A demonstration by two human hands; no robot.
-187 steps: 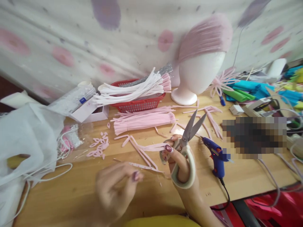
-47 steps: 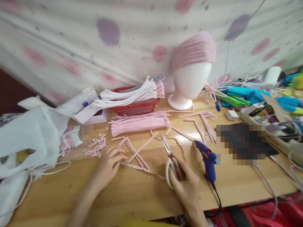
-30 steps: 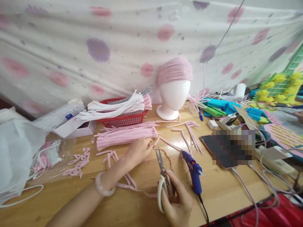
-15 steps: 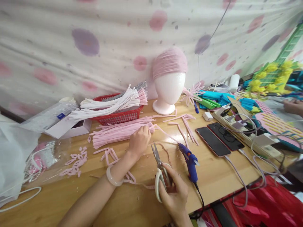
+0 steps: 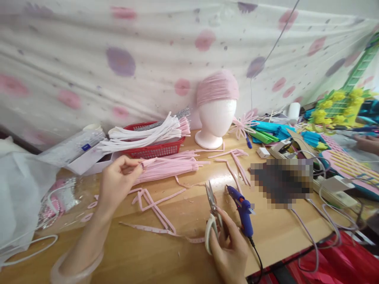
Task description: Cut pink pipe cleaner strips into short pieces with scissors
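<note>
My left hand (image 5: 118, 185) pinches the end of a pink pipe cleaner (image 5: 152, 161) between thumb and fingertips, at the left end of a bundle of pink pipe cleaners (image 5: 171, 169). In my right hand (image 5: 229, 246) is a pair of scissors (image 5: 211, 228) with pale handles; its blades are slightly apart and point away from me. Just right of the scissors lies a blue glue gun (image 5: 241, 209). Bent pink pipe cleaners (image 5: 154, 207) and a tape measure (image 5: 151, 228) lie between my hands. More bent pink pieces (image 5: 238, 167) rest beyond the scissors.
A white foam head (image 5: 216, 120) with a pink wrapped top stands at the back. Left of it, a red basket (image 5: 156, 150) holds white pipe cleaners (image 5: 145, 134). Cables and a power strip (image 5: 334, 193) crowd the right. Another person's hand (image 5: 368, 142) is at the far right.
My left hand has moved left from the bundle's right end to its left end, drawing a pink pipe cleaner along. The scissors stay in my right hand. The view has shifted slightly.
</note>
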